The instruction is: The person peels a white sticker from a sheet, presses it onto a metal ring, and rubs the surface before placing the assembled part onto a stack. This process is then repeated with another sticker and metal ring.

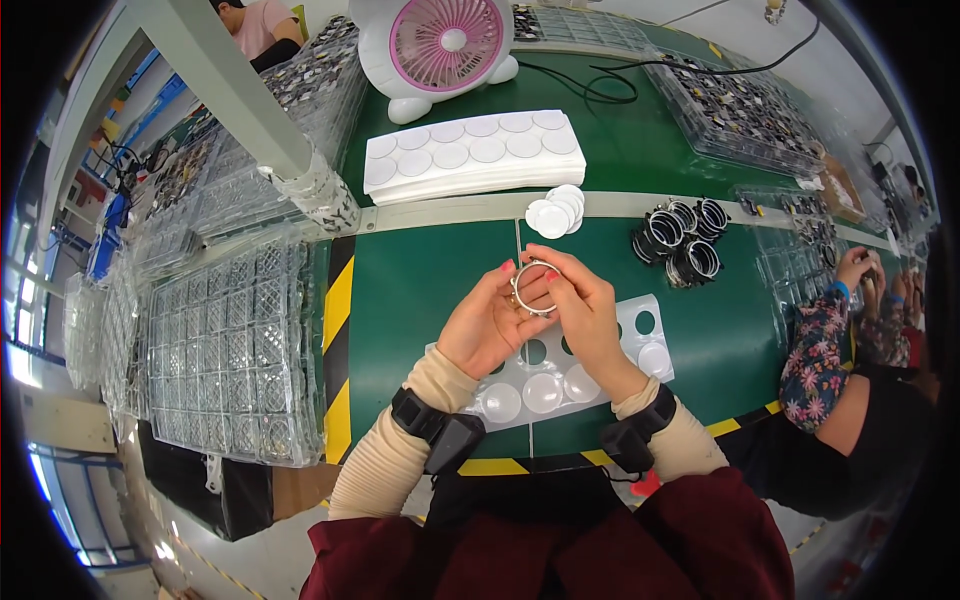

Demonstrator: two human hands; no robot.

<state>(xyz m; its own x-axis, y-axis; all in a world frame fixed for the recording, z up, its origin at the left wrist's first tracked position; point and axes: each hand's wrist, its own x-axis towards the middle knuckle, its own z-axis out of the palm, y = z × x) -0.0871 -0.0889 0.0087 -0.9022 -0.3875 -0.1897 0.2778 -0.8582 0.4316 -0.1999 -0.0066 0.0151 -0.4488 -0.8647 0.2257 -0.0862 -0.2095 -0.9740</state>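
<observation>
A thin silver ring [517,288], like a round watch case frame, is held up over the green table between my hands. My left hand [482,325] grips its left side, fingers curled behind it. My right hand [588,318] closes on the right and upper rim with thumb and forefinger. Beneath my hands lies a translucent sheet [655,325] with white round stickers, some spots on it being bare holes. Beyond my fingers is a small pile of loose white discs [556,212]. Several black and silver rings [685,240] stand stacked to the right.
A thick stack of white sticker sheets [475,150] lies at the back, before a pink and white fan [450,40]. Clear plastic trays [230,350] are piled at left beside a metal post [240,90]. A filled parts tray [745,115] sits back right. A co-worker's arm [825,330] is at right.
</observation>
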